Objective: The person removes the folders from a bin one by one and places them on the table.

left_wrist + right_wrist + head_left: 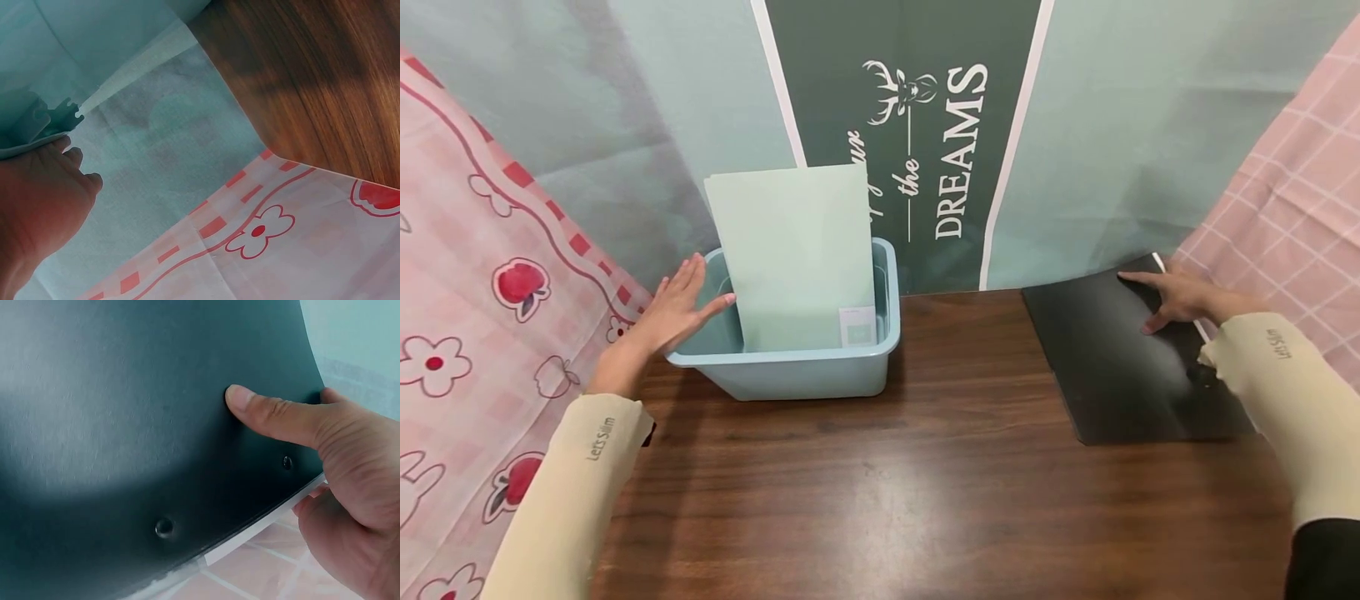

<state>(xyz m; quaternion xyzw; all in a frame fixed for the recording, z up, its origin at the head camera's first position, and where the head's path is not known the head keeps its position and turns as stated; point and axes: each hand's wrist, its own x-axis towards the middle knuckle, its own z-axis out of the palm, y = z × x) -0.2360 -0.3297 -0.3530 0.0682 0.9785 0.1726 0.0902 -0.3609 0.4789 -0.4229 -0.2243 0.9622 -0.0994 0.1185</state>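
Note:
A light blue plastic bin (812,379) stands on the table at left, with a pale green flat board (797,250) leaning upright in it. The board has a white label low on its right. My left hand (673,308) is at the bin's left rim, its fingers straight and its thumb spread close to the board's edge; whether they touch is unclear. In the left wrist view the fingertips lie by the rim's outside (31,150). At right, my right hand (1176,296) grips the white-edged side of a black folder (1097,350), thumb on top. Two round rivets show near that edge.
The brown wooden table (880,483) spreads in front. A green cloth (1097,125) with lettering and a deer head hangs behind. Pink patterned cloths hang at the left (467,275) and right (1300,192).

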